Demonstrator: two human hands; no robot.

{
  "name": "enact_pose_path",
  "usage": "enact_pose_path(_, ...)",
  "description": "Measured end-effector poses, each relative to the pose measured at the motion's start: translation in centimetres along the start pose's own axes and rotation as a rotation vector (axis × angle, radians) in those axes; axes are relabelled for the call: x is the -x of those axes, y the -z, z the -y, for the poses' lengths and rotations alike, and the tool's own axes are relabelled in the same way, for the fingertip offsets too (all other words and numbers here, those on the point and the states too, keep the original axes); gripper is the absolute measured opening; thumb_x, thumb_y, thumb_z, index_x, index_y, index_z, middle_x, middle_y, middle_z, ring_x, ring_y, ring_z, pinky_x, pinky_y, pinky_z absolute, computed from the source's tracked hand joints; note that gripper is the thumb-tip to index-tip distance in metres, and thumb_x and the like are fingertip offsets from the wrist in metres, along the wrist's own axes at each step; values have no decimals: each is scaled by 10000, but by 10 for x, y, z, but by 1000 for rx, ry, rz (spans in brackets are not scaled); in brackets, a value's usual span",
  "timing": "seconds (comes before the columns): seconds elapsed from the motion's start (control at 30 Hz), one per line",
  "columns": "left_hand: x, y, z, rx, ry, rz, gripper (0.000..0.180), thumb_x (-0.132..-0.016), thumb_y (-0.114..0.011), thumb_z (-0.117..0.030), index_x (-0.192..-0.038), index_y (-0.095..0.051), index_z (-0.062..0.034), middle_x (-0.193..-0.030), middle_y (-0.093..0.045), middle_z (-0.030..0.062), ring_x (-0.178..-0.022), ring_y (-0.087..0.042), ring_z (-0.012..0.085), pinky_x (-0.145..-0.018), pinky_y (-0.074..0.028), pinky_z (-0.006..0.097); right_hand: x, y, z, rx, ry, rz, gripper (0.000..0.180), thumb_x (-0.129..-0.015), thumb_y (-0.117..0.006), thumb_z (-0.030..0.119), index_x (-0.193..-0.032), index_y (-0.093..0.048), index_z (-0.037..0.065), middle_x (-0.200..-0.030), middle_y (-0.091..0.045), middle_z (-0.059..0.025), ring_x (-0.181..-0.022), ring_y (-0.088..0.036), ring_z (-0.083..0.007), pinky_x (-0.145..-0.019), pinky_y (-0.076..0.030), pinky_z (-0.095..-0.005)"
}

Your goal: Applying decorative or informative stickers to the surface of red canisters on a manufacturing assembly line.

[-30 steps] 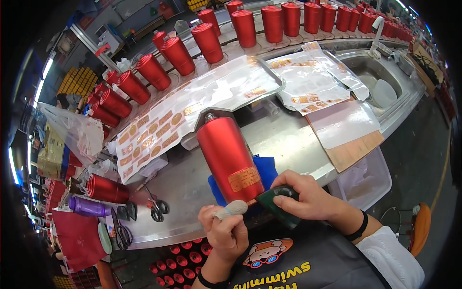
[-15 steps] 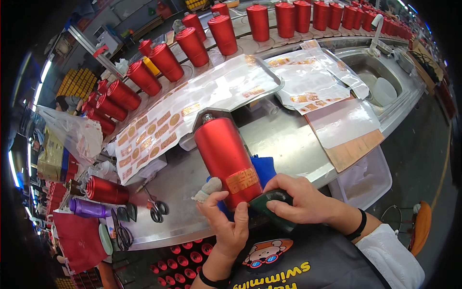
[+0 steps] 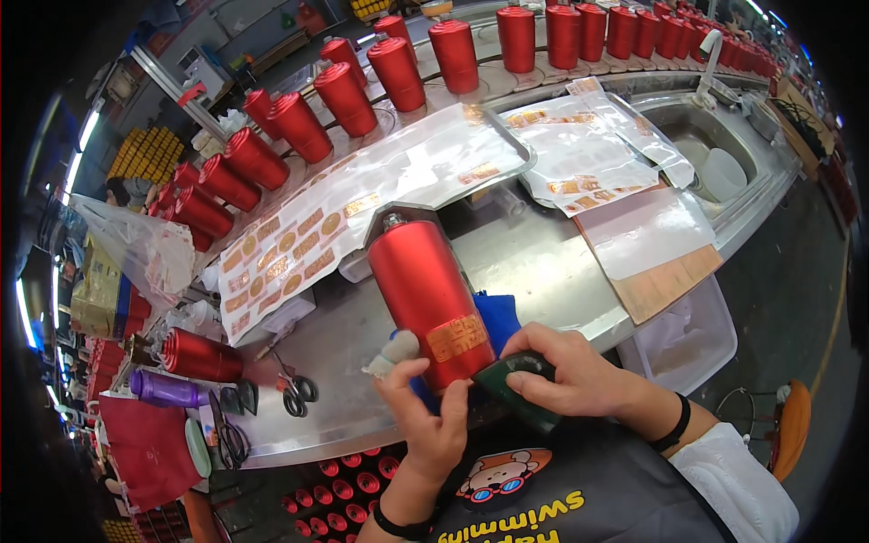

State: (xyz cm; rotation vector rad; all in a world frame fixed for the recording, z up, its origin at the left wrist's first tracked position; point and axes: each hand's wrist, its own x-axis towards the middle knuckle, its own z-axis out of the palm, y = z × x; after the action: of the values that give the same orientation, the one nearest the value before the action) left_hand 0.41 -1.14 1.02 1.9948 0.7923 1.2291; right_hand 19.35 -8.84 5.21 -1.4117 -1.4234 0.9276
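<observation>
A red metallic bottle [image 3: 418, 285] lies tilted in front of me, its silver neck pointing away and resting in a metal holder [image 3: 373, 223]. A gold patterned decal [image 3: 457, 338] sits on its side near the base. My left hand [image 3: 433, 412] grips the bottle's base end, thumb on its rim and a grey-white wrapping [image 3: 395, 354] around a finger. Pinched in my right hand [image 3: 563, 373] is a dark green flat scraper [image 3: 518, 391], its edge by the bottle's base. Blue cloth [image 3: 497, 319] shows behind the bottle.
Decal sheets [image 3: 303, 237] cover trays beyond the bottle. Several red bottles [image 3: 349, 101] stand along a curved conveyor. Scissors [image 3: 295, 395] and a purple bottle [image 3: 168, 389] lie at left. A board [image 3: 647, 237], sink [image 3: 692, 145] and white bin [image 3: 690, 339] are at right.
The scraper and right hand have shifted slightly right, off the decal's corner. Bottles on the conveyor have moved along to the right. The held bottle has barely moved.
</observation>
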Motion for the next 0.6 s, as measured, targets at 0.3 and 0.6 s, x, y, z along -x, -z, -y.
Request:
enact_pose_path(0.3,2,16,-4,-346,-491,43,231,-735,-643,-38,-943,-569,-109,-824,-575,101,-883,-497,304,-786,-430,450,2,7,-6,-98,-72,-26,259,-837,-637,149,-1050,-579,14,-832,-645,-118,-754,-634,-186,-690,-497,-312)
enact_pose_path(0.6,1,15,-6,-301,-428,23,166,-764,-607,41,-897,-576,-54,-855,-620,123,-853,-498,300,-782,-419,423,2,12,-4,-124,-65,-123,242,-814,-647,109,-1035,-598,23,-887,-643,-94,-805,-622,-168,-718,-491,-297)
